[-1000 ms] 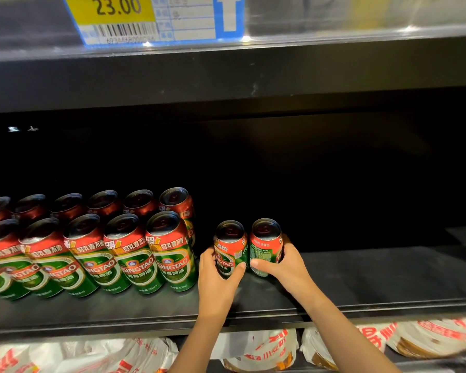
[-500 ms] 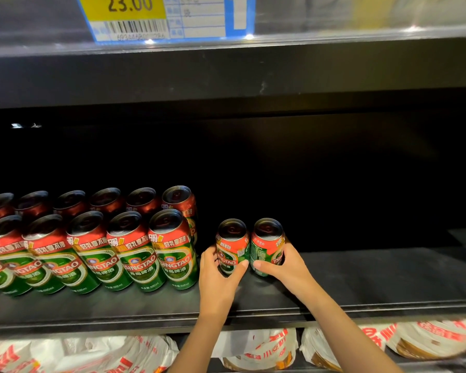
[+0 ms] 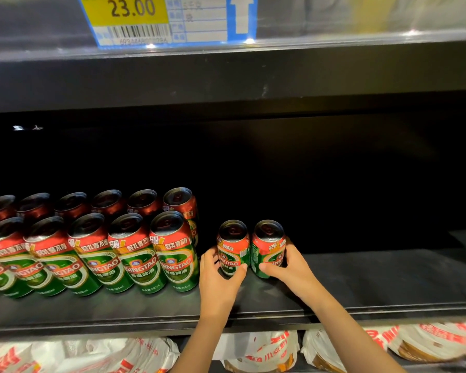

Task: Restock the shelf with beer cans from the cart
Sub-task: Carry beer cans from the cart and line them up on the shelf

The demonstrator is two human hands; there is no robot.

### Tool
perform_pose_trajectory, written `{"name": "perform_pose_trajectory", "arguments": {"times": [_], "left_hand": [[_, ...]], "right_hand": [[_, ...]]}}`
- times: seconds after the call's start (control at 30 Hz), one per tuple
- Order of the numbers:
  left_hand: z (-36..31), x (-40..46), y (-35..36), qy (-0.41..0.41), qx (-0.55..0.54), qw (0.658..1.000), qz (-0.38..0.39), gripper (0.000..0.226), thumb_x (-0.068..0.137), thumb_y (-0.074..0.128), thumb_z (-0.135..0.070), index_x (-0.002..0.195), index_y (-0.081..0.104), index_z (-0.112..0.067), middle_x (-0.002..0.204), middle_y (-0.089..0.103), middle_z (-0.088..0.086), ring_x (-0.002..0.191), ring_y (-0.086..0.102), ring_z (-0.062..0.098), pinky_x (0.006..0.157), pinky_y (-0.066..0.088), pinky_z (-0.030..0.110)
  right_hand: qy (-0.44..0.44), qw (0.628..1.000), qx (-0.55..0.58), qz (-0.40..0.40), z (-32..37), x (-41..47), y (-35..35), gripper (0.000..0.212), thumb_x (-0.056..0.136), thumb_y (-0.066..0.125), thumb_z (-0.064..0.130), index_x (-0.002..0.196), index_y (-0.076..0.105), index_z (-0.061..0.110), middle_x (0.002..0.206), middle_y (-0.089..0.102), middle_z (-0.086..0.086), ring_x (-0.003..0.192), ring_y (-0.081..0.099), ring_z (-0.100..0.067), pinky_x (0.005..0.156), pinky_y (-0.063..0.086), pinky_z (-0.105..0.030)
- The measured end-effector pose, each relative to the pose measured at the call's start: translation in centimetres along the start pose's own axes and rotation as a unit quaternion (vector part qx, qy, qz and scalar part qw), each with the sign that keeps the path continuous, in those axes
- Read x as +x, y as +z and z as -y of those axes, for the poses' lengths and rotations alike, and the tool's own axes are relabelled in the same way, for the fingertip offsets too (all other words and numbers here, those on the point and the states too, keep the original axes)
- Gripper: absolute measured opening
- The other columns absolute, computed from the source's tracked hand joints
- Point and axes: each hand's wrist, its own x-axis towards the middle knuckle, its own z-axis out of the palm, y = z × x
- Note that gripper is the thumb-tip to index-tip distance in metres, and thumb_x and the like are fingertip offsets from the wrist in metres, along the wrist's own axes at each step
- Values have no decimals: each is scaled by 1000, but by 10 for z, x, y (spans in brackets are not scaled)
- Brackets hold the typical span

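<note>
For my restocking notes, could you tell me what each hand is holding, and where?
The left hand grips the left can round its lower body; the right hand grips the right can likewise.

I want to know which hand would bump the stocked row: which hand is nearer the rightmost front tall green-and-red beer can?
Left. The left hand grips a small can just right of that tall green-and-red beer can; the right hand holds another farther right.
</note>
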Motion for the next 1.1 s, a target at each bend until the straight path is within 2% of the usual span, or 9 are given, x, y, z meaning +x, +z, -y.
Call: {"name": "perform_pose_trajectory", "arguments": {"times": [0.1,0.2,0.3,0.47,0.6,0.77,0.87,0.93,1.1], "left_hand": [[2,1,0,1,-1,1000,2,57,77,75,-13,118,40,-29,116,51,-10,98,47,-12,68,39,-2],[2,1,-1,-1,-4,1000,-6,59,75,77,-16,119,40,-29,118,51,-9,99,49,-8,68,40,1],[4,3,0,5,7,1000,-12,61,75,78,-20,122,40,-27,119,50,-8,104,51,1,72,40,4],[5,4,2,30,43,998,-17,58,75,77,-25,124,46,-20,118,45,-8,104,51,2,73,39,3],[6,-1,2,63,68,995,-28,51,78,75,-27,118,43,-29,111,44,-16,102,49,-10,77,38,0],[10,-7,0,48,64,997,-16,57,82,71,-23,129,39,-32,115,46,-26,107,45,-15,85,35,3],[15,-8,2,30,60,997,-32,64,82,71,-28,137,39,-22,126,50,-18,117,47,-3,100,41,21],[15,-10,5,28,69,996,-55,70,80,72,-29,140,37,-16,133,51,-7,123,48,8,106,41,34],[15,-14,7,43,75,990,-115,59,76,75,-28,129,49,-20,116,56,-11,107,53,6,93,43,23]], "right_hand": [[4,1000,4,-22,-4,2,0,58,70,82,18,119,51,18,110,63,4,103,61,-9,75,49,-15],[1,999,7,-49,-3,4,8,70,64,86,21,123,48,19,112,63,4,100,62,-7,75,51,-15],[-12,998,-3,-67,0,3,12,70,65,86,21,123,46,19,112,60,4,97,60,-4,69,49,-9],[-32,995,-25,-97,-3,0,16,75,63,86,29,126,45,20,117,58,3,105,59,-10,79,49,-14],[-27,997,-11,-68,-1,-5,10,67,71,82,23,125,42,24,118,56,6,100,56,0,70,47,-8],[-35,997,1,-75,-3,-8,7,59,68,83,20,113,48,32,112,59,14,99,56,10,74,43,-2],[-31,996,-13,-86,-4,-8,8,51,66,85,23,106,53,32,110,63,10,100,59,4,74,45,-4],[-34,995,-17,-94,-4,-8,9,46,68,84,20,101,54,33,107,63,12,96,58,10,73,43,-2],[-46,995,-12,-86,-1,-10,15,41,73,79,17,102,53,28,102,59,16,91,56,7,64,43,-1]]}}
